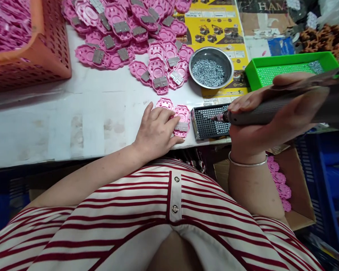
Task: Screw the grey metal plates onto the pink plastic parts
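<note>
My left hand (156, 130) lies flat on the white table (73, 124), its fingers spread over a pink plastic part (183, 119) with a grey metal plate; a second pink part (164, 103) lies just behind the fingers. My right hand (265, 124) is closed round a grey electric screwdriver (271, 111), whose tip points left over a black perforated screw tray (207, 122).
A heap of pink parts with metal plates (135, 34) covers the far table. A steel bowl of screws (211, 67) stands by a green tray (290, 67). An orange basket (31, 49) is at far left. A cardboard box with pink parts (282, 188) sits below right.
</note>
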The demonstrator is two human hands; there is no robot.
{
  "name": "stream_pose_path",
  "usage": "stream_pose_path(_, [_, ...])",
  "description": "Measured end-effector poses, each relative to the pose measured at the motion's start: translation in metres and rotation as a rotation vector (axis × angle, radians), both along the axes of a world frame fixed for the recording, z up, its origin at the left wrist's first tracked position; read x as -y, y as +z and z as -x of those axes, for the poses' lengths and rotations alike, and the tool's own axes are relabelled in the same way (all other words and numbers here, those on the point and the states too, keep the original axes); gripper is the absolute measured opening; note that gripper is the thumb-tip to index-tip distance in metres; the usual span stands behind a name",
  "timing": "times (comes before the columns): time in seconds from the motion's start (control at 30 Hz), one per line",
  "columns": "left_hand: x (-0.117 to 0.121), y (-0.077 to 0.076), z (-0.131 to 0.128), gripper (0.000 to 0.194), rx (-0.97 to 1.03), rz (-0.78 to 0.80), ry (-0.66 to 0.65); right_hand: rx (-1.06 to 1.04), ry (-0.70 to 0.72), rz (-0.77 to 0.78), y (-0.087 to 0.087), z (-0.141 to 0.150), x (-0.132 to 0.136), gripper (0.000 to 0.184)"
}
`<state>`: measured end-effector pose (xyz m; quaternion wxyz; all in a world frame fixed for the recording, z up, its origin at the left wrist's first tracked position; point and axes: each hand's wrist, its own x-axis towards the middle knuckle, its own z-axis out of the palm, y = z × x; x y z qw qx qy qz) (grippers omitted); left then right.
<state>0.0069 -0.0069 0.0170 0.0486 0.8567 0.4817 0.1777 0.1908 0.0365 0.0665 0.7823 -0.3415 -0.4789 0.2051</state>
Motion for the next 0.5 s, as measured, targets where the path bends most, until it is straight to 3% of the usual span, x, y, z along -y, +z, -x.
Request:
stream_pose_path(0.13, [0.0, -0.002, 0.002, 0.032, 0.023, -0.024, 0.026, -0.008, 0.189, -0.036, 0.002, 0.011, 0.01, 0.026])
stream_pose_path(0.27, [-0.002, -0.005, 0.0, 0.029, 0.057, -0.018, 0.038, -0.022, 0.403, 0.004, -0.008, 0.023, 0.021, 0.027])
stream_pose_path(0.33, [-0.003, -0.006, 0.0, 0.031, 0.071, -0.018, 0.045, 0.035, 0.431, 0.024, -0.016, 0.026, 0.022, 0.031])
stream_pose_path(0.43, [-0.003, -0.006, -0.001, 0.033, 0.075, -0.013, 0.05, 0.114, 0.365, 0.044, -0.029, 0.028, 0.017, 0.036])
stream_pose_path(0.5, [-0.003, -0.006, -0.001, 0.034, 0.072, -0.008, 0.045, 0.188, 0.376, 0.138, -0.037, 0.027, 0.013, 0.042])
